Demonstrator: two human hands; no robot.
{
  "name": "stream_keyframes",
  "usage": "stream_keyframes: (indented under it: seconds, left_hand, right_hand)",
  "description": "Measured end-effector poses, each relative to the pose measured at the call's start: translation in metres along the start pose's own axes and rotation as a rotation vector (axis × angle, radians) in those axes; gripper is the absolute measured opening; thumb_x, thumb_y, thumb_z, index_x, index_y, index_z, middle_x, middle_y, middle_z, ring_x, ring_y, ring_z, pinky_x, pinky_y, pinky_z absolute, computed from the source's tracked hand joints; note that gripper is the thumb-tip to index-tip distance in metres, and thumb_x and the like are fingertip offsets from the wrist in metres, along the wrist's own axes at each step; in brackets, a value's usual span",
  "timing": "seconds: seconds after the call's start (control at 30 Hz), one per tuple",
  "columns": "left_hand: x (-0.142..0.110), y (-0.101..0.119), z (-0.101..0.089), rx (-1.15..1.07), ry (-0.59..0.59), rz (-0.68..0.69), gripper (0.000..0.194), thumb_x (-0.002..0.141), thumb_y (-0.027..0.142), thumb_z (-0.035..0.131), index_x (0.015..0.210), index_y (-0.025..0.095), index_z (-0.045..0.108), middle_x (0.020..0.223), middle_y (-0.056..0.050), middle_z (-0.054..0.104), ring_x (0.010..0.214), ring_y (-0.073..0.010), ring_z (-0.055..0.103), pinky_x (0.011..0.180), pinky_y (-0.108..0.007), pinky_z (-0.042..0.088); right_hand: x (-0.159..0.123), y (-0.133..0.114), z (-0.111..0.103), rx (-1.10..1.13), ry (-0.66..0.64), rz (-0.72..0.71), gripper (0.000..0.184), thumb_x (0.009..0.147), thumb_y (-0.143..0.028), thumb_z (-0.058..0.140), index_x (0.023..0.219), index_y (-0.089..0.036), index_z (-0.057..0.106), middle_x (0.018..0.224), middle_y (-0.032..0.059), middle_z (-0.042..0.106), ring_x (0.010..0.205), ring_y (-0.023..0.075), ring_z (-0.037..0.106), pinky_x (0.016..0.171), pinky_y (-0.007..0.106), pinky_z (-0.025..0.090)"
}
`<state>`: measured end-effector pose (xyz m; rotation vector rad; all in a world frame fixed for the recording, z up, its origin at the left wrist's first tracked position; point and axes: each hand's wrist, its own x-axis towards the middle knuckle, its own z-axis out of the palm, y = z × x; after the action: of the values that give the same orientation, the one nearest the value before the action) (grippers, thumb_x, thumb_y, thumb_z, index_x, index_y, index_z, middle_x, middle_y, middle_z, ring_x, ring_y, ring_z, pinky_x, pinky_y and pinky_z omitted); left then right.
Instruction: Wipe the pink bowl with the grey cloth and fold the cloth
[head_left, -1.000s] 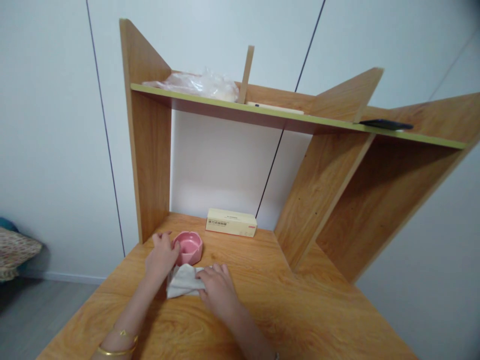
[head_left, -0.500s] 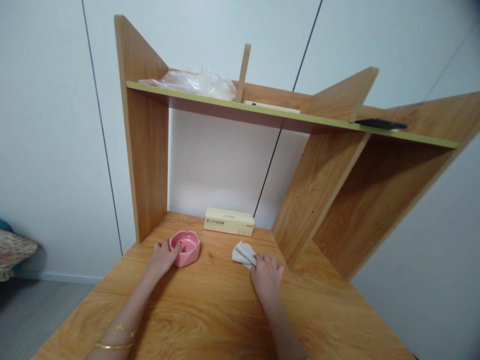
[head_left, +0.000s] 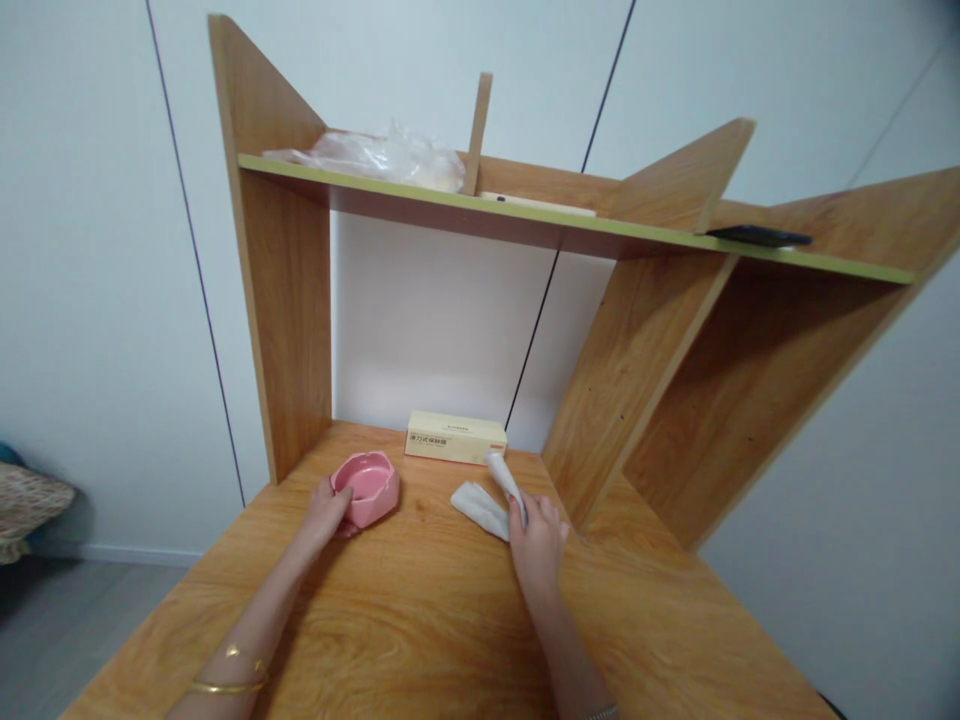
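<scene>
A pink faceted ashtray (head_left: 381,500) with a notched rim is tilted a little at the left of the desk. My left hand (head_left: 327,512) grips its near left side, thumb over the rim and fingers outside. To the right, my right hand (head_left: 537,532) is closed on a folded white cloth (head_left: 480,508). One part of the cloth stands up from my fingers, while another part spreads leftward over the desk. The fingertips under the cloth are partly hidden.
A cream box (head_left: 455,440) with printed lettering lies at the back of the wooden desk (head_left: 420,610). Upright wooden panels (head_left: 637,370) hold a shelf overhead, bearing a clear plastic bag (head_left: 382,160) and a dark flat object (head_left: 757,236).
My left hand has tipped the ashtray, raising its left side. My right hand has lifted part of the cloth, which now sticks up. The view has shifted slightly.
</scene>
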<state>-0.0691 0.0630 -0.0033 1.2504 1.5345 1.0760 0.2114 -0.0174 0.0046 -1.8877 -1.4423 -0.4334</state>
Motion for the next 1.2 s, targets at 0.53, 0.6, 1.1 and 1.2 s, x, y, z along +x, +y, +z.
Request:
stream_keyframes:
  seconds: [0.53, 0.6, 1.1, 1.2]
  left_hand:
    - [-0.042, 0.005, 0.057, -0.258, -0.296, 0.014, 0.046, 0.075, 0.036, 0.042, 0.116, 0.018, 0.033, 0.042, 0.009, 0.046, 0.024, -0.0072, 0.036, 0.026, -0.013, 0.02]
    - [-0.045, 0.004, 0.058, -0.218, -0.293, 0.028, 0.046, 0.077, 0.037, 0.041, 0.118, 0.018, 0.033, 0.041, 0.009, 0.046, 0.024, -0.0071, 0.035, 0.027, -0.013, 0.021]
    - [-0.053, 0.011, 0.055, 0.035, -0.086, 0.496, 0.051, 0.07, 0.022, 0.049, 0.12, 0.017, 0.04, 0.119, -0.009, 0.049, 0.111, -0.0215, 0.045, 0.097, -0.036, 0.031]
    - [-0.056, 0.011, 0.056, 0.1, -0.065, 0.562, 0.053, 0.07, 0.018, 0.048, 0.122, 0.021, 0.04, 0.12, -0.006, 0.048, 0.111, -0.0211, 0.043, 0.097, -0.036, 0.03]
  right_hand:
    - [0.014, 0.007, -0.024, 0.245, 0.257, -0.06, 0.034, 0.085, -0.037, 0.036, 0.099, -0.016, 0.058, 0.072, 0.0029, 0.052, 0.07, 0.0188, 0.048, 0.068, 0.031, 0.031]
    - [0.008, -0.006, -0.015, 0.243, 0.129, -0.171, 0.032, 0.086, -0.031, 0.035, 0.106, -0.019, 0.057, 0.073, 0.0029, 0.053, 0.074, 0.0191, 0.048, 0.07, 0.031, 0.032]
    - [-0.027, -0.055, 0.01, 0.626, -0.197, -0.181, 0.013, 0.081, -0.027, 0.045, 0.081, -0.021, 0.057, 0.094, 0.0054, 0.051, 0.093, 0.019, 0.051, 0.08, 0.032, 0.04]
    - [-0.03, -0.054, 0.021, 0.687, -0.175, -0.071, 0.009, 0.078, -0.028, 0.048, 0.082, -0.022, 0.052, 0.084, 0.0027, 0.052, 0.082, 0.0182, 0.052, 0.075, 0.032, 0.043]
